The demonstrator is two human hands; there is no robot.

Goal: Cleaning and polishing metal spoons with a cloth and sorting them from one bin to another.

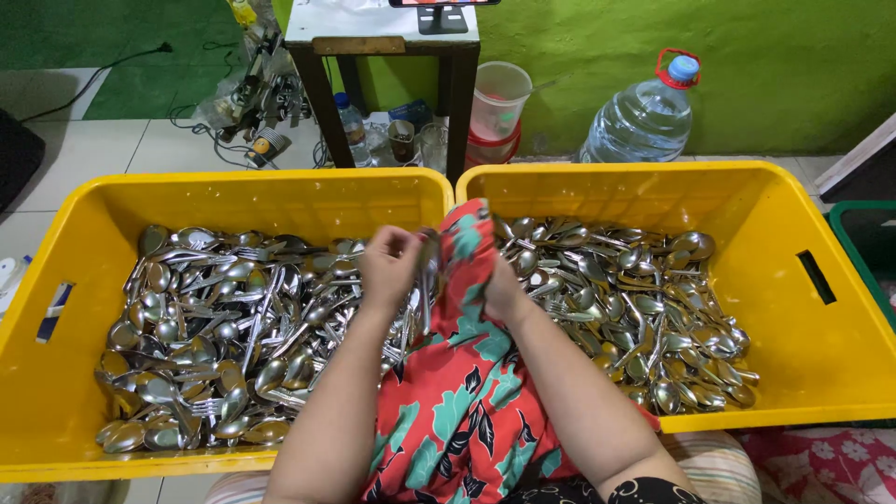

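- Fingers of the left hand (387, 264) are curled together, pinching the top of a piece of cutlery (427, 254) just left of the cloth (462, 373); which kind of piece it is cannot be told.
- Right hand (502, 289) lies just right of the cloth's upper end, pressed against it; its fingers are hidden behind the fabric, so I cannot tell how far they are closed.
- The cloth is red with teal leaf shapes; it runs from the person's lap up to the seam where the two crates meet, and its top end wraps the pinched piece.
- Left of the cloth sits a yellow crate (84, 210) holding a heap of steel spoons and forks (215, 327).
- Right of the cloth sits a second yellow crate (793, 215) holding a smaller heap of spoons (644, 308).
- Both crates rest on a pale tiled floor (84, 149).
- Beyond the cloth, past the crates' far walls, stand the dark wooden legs of a desk (383, 28).
- Beyond and right of the cloth, a large water bottle (644, 117) with a blue cap stands by a green wall (775, 65).
- A clear plastic jug (499, 98) stands between the desk legs and the bottle.
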